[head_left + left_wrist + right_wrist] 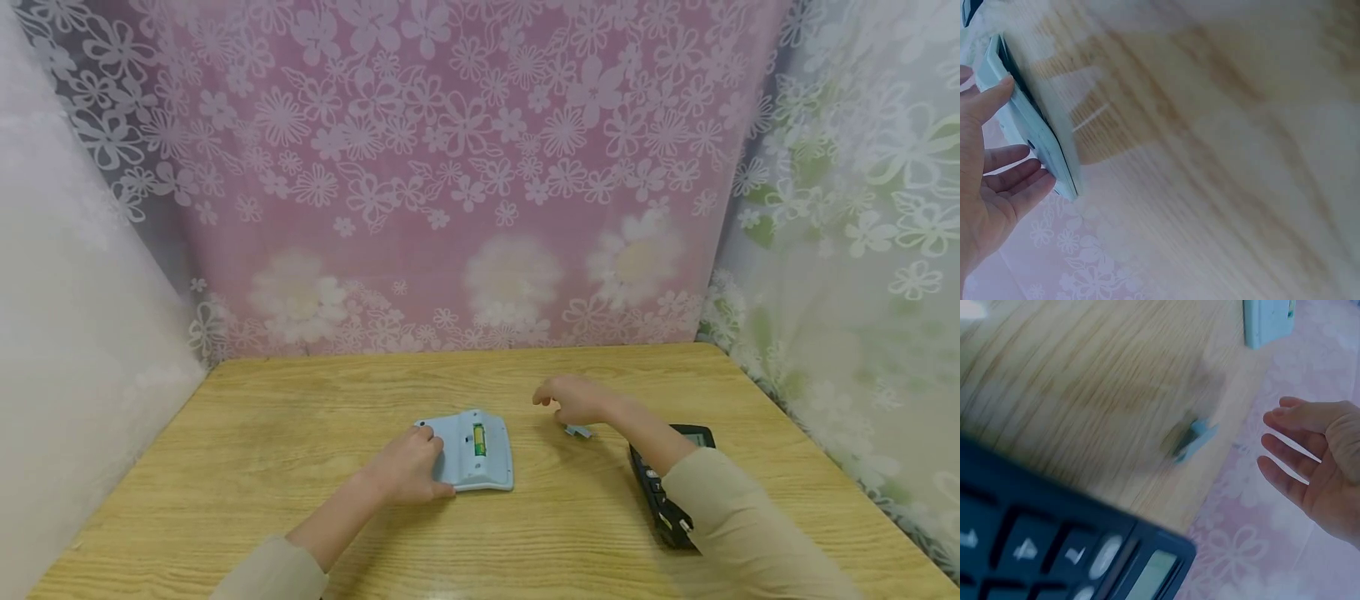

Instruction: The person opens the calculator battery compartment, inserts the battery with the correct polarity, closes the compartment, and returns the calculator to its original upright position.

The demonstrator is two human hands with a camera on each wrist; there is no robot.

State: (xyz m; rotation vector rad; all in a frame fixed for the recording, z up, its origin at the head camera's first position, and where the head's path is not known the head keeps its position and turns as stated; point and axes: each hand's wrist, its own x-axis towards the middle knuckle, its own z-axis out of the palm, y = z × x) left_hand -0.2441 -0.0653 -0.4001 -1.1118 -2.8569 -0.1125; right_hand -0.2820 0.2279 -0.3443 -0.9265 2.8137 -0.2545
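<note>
A light blue calculator (495, 473) lies back side up on the wooden table, its raised battery compartment uncovered and a green battery (479, 440) inside. My left hand (408, 465) holds it at the left end, thumb along the near edge and fingers over the back. The left wrist view shows the calculator (1047, 147) edge-on between thumb and fingers. My right hand (577, 402) is over the table with loosely bent fingers and nothing visible in them. Close by lies a small light blue battery cover (1195, 442), partly below the hand in the head view (578, 432).
At the right, a black calculator (651, 483) lies under my right forearm, which hides part of it; its keys and screen (1152, 575) face up. Floral curtains (480, 183) hang behind the table (300, 400) and along both sides.
</note>
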